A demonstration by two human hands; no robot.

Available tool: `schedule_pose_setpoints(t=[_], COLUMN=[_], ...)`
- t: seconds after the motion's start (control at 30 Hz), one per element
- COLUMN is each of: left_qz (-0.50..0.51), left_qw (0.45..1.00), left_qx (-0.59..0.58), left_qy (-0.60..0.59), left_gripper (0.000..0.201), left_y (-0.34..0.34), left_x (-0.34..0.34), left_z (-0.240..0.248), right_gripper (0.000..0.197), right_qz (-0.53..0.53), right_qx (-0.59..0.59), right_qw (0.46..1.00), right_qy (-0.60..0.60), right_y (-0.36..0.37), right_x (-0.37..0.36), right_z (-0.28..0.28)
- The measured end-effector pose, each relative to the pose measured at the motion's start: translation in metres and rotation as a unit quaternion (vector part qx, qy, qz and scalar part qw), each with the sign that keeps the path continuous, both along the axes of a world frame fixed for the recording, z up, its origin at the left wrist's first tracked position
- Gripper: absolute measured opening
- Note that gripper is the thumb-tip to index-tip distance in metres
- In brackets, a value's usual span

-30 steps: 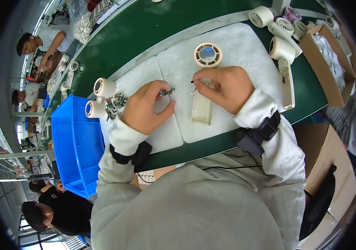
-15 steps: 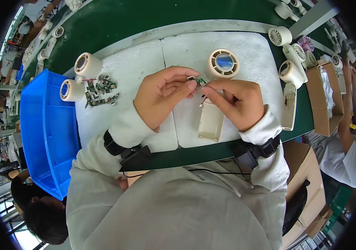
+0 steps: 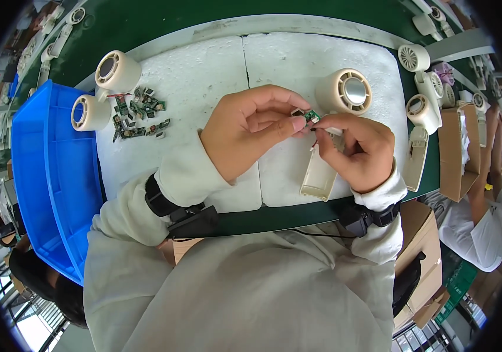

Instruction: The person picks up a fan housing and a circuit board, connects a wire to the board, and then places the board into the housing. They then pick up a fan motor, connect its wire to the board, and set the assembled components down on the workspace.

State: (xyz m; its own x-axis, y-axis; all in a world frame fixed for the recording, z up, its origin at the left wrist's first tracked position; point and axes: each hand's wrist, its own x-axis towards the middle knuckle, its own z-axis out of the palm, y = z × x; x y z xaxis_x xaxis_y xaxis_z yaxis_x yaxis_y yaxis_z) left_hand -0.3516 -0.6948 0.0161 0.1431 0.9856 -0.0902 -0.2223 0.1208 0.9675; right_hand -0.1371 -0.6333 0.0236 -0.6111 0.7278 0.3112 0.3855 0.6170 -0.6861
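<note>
My left hand (image 3: 251, 129) holds a small green circuit board (image 3: 311, 117) between thumb and fingers, above the white foam mat. At the board's right edge my right hand (image 3: 361, 149) is closed in a pinch. Thin red wire (image 3: 314, 141) shows just under its fingertips; the exact grip is partly hidden. Below the hands lies a cream handheld-fan body, its handle shell (image 3: 320, 176) hollow and open upward. The fan's round head (image 3: 345, 92), with a shiny disc in the middle, sits beyond my right hand, which covers part of the body.
Several loose circuit boards (image 3: 136, 114) lie in a pile at the mat's left, beside two cream fan heads (image 3: 117, 70). A blue bin (image 3: 57, 176) stands at the left edge. More fan bodies (image 3: 424, 111) and a cardboard box (image 3: 452, 152) are on the right, near another person's arm.
The view has shifted slightly, so hands and fan appear farther right. The board's green face now shows more between my fingers, and the wire end below them shows less.
</note>
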Motion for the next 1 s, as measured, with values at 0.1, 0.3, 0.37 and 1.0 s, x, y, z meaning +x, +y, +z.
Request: schedule_pose_setpoints(t=[0.1, 0.3, 0.37, 1.0], left_qz=[-0.034, -0.031, -0.031, -0.001], left_qw=[0.997, 0.999, 0.998, 0.988], left_qx=[-0.041, 0.021, 0.041, 0.125], left_qy=[-0.052, 0.009, 0.026, 0.094], left_gripper=[0.026, 0.03, 0.03, 0.027], left_y=[-0.0006, -0.0046, -0.0059, -0.0051], left_x=[0.0032, 0.006, 0.0071, 0.0042], left_z=[0.0019, -0.0008, -0.0023, -0.007], right_gripper=[0.016, 0.014, 0.014, 0.013], right_qz=[-0.025, -0.036, -0.033, -0.013], right_qx=[-0.026, -0.087, -0.084, -0.115], right_qw=[0.999, 0.995, 0.995, 0.992], right_qy=[0.004, 0.034, 0.036, 0.052], right_y=[-0.0025, -0.0036, -0.0037, -0.0044], right_x=[0.0021, 0.0033, 0.0031, 0.0066], right_z=[0.0001, -0.0024, -0.0027, -0.0032])
